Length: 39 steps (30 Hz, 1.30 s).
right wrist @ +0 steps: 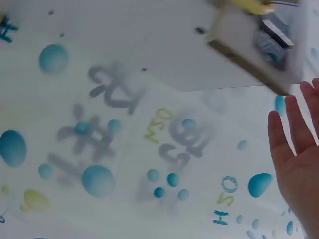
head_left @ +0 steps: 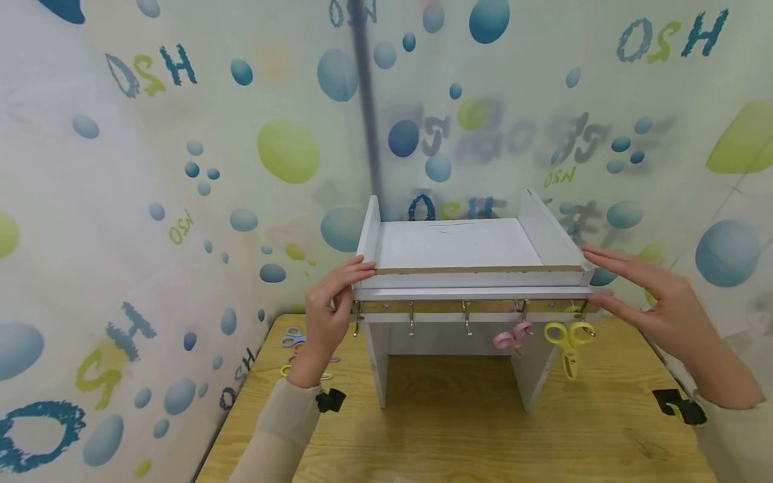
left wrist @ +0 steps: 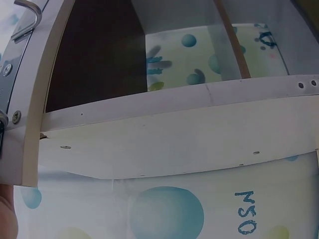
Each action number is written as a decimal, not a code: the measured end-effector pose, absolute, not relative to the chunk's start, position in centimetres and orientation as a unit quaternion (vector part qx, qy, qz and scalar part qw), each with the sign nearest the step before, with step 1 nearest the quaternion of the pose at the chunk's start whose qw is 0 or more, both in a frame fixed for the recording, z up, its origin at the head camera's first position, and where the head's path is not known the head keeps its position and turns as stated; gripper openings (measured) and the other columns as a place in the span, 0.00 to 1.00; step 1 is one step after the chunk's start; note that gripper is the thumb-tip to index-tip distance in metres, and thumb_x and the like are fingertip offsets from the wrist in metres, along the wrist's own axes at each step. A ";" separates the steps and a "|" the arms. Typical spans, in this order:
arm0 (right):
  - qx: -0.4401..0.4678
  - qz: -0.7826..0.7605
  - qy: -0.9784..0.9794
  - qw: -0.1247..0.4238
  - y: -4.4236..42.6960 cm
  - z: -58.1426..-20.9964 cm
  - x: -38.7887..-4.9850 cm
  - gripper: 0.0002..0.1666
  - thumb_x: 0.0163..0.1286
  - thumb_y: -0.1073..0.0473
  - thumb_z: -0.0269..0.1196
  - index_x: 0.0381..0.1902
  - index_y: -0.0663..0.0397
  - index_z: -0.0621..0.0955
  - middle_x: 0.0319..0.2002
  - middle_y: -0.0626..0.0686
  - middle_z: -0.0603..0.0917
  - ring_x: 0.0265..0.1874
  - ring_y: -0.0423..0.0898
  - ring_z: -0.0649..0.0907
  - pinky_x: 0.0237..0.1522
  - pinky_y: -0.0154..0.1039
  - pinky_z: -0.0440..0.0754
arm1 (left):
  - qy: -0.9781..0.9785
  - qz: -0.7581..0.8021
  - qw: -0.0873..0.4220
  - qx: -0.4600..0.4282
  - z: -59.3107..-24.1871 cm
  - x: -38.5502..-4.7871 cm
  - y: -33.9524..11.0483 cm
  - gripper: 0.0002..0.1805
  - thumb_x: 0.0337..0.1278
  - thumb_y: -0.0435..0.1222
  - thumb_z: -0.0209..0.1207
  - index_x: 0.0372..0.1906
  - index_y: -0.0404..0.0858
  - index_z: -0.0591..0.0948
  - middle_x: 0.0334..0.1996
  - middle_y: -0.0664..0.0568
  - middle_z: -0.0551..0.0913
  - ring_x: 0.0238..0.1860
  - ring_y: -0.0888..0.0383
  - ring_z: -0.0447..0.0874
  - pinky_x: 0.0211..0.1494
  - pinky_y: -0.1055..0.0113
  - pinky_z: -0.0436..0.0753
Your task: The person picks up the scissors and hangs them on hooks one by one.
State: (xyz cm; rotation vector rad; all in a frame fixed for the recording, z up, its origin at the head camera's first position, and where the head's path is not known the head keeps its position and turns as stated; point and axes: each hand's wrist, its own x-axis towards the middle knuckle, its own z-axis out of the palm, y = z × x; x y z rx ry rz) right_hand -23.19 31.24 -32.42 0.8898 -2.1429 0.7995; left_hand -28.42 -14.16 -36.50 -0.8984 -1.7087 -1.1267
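A white shelf unit (head_left: 471,295) stands on the table, with a row of metal hooks along its front edge. Pink scissors (head_left: 513,337) and yellow scissors (head_left: 569,342) hang from hooks toward its right end. At the left end, my left hand (head_left: 329,298) touches the shelf's corner with its fingers extended; only a sliver of it shows in the left wrist view. My right hand (head_left: 664,302) is at the opposite end, fingers straight, thumb lower beside the hook strip. The right wrist view shows those fingers spread close to the shelf's corner (right wrist: 249,59).
Blue scissors (head_left: 293,337) lie on the wooden table (head_left: 453,443) at left, behind my left forearm. Pink and yellow scissors there are partly covered by my wrist. A patterned wall covering (head_left: 290,151) rises behind and beside the table.
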 end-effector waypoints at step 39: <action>0.340 0.319 -0.800 0.377 30.8 -34.7 -24.8 0.28 0.67 0.50 0.66 0.58 0.65 0.82 0.63 0.55 0.82 0.66 0.31 0.76 0.64 0.19 0.70 | -0.392 -0.879 -0.079 0.259 -58.3 -24.8 -28.9 0.20 0.78 0.47 0.41 0.58 0.38 0.73 0.37 0.55 0.88 0.48 0.64 0.87 0.75 0.67 0.67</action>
